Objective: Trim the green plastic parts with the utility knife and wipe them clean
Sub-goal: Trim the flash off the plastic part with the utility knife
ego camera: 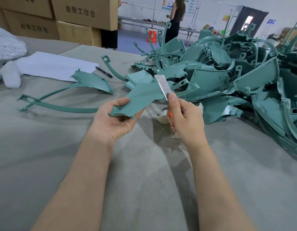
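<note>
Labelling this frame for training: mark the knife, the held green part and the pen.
knife (162, 85): head view, middle of the bare blade.
held green part (141, 98): head view, its flat upper face.
pen (103, 72): head view, middle of its barrel.

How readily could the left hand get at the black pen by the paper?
Probably not at once: the left hand grips a green part. The pen itself lies uncovered.
</note>
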Available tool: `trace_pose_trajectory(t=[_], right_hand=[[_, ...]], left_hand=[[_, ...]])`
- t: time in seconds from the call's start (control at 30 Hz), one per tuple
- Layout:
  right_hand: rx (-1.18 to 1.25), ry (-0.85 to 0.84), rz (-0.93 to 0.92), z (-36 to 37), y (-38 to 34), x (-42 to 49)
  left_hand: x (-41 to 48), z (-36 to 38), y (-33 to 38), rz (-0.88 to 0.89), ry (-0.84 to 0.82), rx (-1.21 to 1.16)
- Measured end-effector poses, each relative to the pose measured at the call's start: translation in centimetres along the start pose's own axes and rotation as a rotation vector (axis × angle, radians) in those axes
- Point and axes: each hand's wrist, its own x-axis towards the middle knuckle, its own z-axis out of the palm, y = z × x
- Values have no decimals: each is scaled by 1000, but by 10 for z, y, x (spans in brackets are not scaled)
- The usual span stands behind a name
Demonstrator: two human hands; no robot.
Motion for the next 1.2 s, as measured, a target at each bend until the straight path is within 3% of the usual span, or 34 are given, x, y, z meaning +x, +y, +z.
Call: trace_pose_trajectory(t=[0.13, 0.2, 0.27, 0.43, 0.77, 1.2], right_hand=[[-71, -179, -89, 13, -2, -5], [-93, -191, -129, 18, -4, -6], [-60, -128, -111, 18, -4, -6], [-36, 209, 10, 12, -2, -3], [-191, 250, -17, 17, -4, -4], [-168, -82, -149, 25, -11, -8]], left_hand=[[-2, 4, -1, 5, -10, -31], [-2, 5, -1, 12, -13, -30], [-3, 6, 0, 16, -15, -36], [-5, 7, -1, -5, -71, -131], [-5, 10, -4, -17, -114, -133], [-8, 13, -2, -35, -98, -183]])
